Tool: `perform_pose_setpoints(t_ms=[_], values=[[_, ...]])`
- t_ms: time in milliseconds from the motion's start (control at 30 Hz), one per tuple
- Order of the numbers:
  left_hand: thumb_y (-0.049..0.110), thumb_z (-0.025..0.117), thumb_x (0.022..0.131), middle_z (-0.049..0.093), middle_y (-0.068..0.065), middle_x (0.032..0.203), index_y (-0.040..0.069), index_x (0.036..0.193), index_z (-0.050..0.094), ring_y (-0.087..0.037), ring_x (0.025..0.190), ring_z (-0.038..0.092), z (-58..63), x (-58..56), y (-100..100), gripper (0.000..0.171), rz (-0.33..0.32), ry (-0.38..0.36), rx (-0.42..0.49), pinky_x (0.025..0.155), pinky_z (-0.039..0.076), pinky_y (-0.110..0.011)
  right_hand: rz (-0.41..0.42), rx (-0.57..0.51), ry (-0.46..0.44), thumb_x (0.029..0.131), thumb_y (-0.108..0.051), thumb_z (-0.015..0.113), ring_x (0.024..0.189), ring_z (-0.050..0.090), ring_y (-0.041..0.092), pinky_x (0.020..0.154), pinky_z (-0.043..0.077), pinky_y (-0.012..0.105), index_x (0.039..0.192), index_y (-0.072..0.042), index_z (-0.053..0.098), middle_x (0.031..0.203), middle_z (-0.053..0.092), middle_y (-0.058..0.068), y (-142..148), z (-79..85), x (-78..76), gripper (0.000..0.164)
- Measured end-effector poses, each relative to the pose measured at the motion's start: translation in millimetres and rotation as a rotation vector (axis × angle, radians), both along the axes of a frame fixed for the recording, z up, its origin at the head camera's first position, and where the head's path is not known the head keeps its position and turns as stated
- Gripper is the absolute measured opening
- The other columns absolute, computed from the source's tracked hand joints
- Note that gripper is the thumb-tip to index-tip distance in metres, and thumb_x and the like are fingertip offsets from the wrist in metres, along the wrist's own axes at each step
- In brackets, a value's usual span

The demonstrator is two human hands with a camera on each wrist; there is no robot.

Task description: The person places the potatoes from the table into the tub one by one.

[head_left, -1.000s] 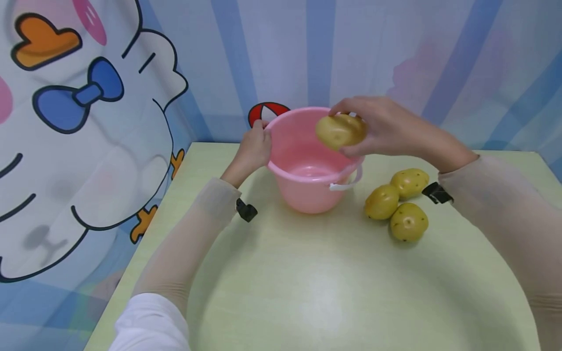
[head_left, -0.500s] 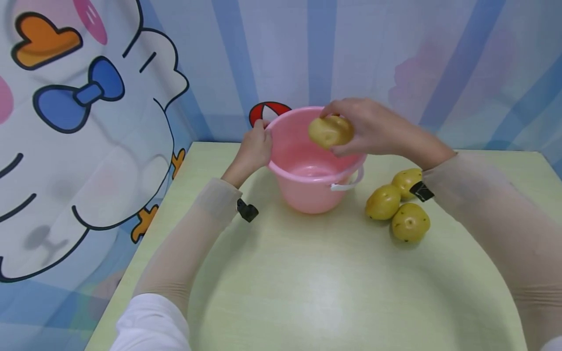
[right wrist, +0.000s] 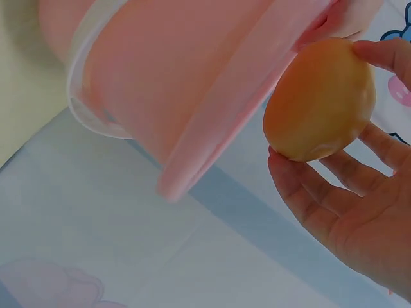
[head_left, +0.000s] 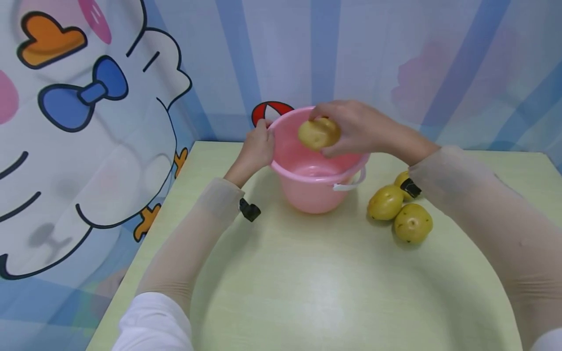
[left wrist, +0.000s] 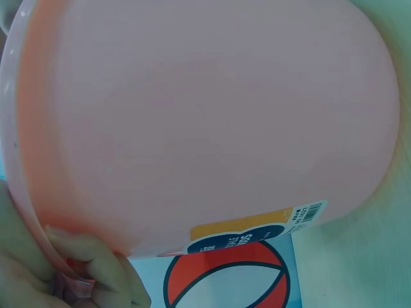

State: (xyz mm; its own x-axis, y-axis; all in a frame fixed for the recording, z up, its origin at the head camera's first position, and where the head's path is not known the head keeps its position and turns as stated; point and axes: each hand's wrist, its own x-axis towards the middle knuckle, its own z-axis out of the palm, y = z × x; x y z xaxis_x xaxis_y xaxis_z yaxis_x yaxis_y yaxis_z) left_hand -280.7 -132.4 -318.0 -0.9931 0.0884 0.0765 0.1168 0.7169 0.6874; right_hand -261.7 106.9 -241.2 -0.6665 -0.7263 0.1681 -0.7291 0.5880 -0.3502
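A pink bucket stands on the table, its white handle hanging down on the near right side. My left hand grips the bucket's left rim; in the left wrist view its fingers curl over that rim. Above the bucket's mouth, my right hand holds a yellow potato between thumb and fingertips. The right wrist view shows the same potato just outside the rim line, with the palm behind it. Inside the bucket, the visible part of the floor is bare pink.
Three more potatoes lie in a cluster on the table right of the bucket, the rear one partly covered by the right wrist's black camera mount. A cartoon-printed backdrop rises behind and left of the pale table.
My right hand has carried the potato leftward, farther over the bucket's mouth. The right forearm now overlaps the rear potato. My left hand keeps its grip on the rim.
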Motion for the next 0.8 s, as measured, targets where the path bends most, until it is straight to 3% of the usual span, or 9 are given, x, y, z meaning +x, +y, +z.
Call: perform_pose_setpoints(t_ms=[300, 800], values=[[0.02, 0.031, 0.11, 0.057, -0.02, 0.113, -0.003, 0.138, 0.039, -0.029, 0.094, 0.059, -1.5, -1.1, 0, 0.037, 0.001, 0.014, -0.008, 0.079, 0.053, -0.039, -0.005, 0.032, -0.017, 0.081, -0.019, 0.077, 0.1, 0.054, 0.027, 0.081, 0.049, 0.043, 0.127, -0.002, 0.057, 0.116, 0.062, 0.011, -5, 6.0, -1.5, 0.053], [0.02, 0.031, 0.11, 0.057, -0.018, 0.114, -0.002, 0.138, 0.039, -0.028, 0.096, 0.059, -1.8, -1.5, 0, 0.037, 0.003, 0.008, -0.009, 0.082, 0.053, -0.039, -0.031, 0.078, -0.027, 0.085, -0.028, 0.074, 0.113, 0.054, 0.032, 0.091, 0.049, 0.053, 0.133, -0.005, 0.054, 0.127, 0.059, 0.015, 2, 12.7, 0.4, 0.057]])
